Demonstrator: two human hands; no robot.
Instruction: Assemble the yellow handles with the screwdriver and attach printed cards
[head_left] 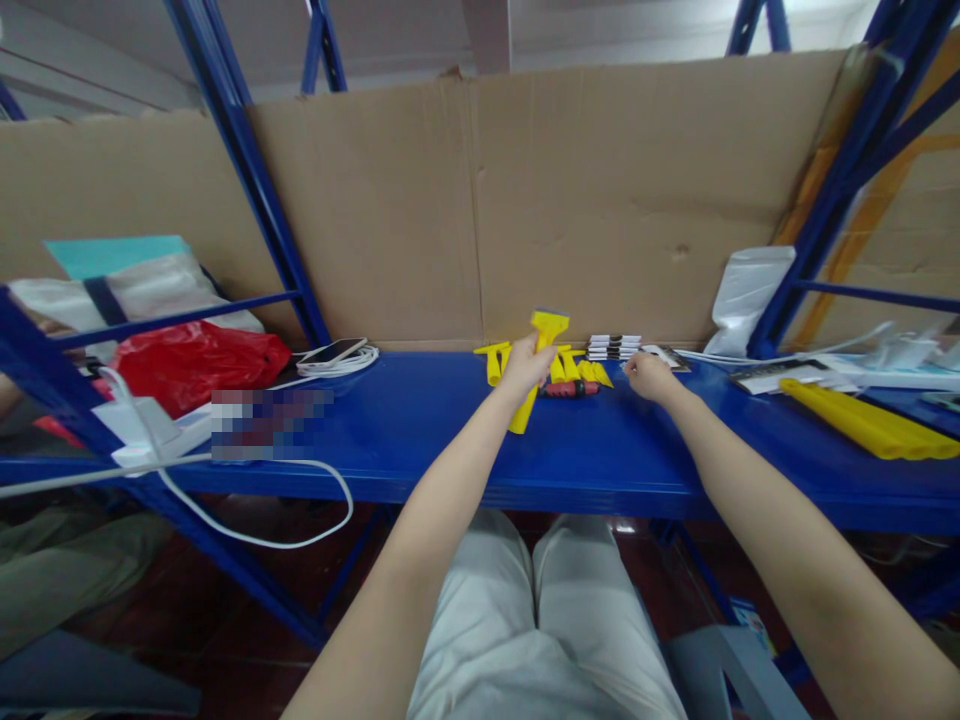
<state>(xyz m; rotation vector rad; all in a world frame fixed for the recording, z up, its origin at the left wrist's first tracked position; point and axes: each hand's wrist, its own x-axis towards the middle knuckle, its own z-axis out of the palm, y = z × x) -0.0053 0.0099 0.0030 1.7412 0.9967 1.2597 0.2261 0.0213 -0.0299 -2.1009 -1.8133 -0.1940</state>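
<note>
My left hand (527, 370) is wrapped around the handle of a yellow scraper (550, 324), its wide head up and the handle's lower end close to the blue shelf. Behind and beside it lie several yellow scraper pieces (493, 366), partly hidden by the hand. A red and black tool (571, 389), perhaps a screwdriver, rests just right of the handle. My right hand (649, 378) is closed low over the shelf, fingertips pinched together; what they hold, if anything, is too small to make out. Close to it sits a stack of small white-and-black packs (613, 347).
Cardboard (600, 200) stands along the back. To the right lie long yellow parts (870, 420), a white pouch (746, 300) and cables. On the left are a red bag (199, 362), a phone (334, 351) on a coiled cable and a power strip (150, 430). Blue posts (262, 190) frame the shelf.
</note>
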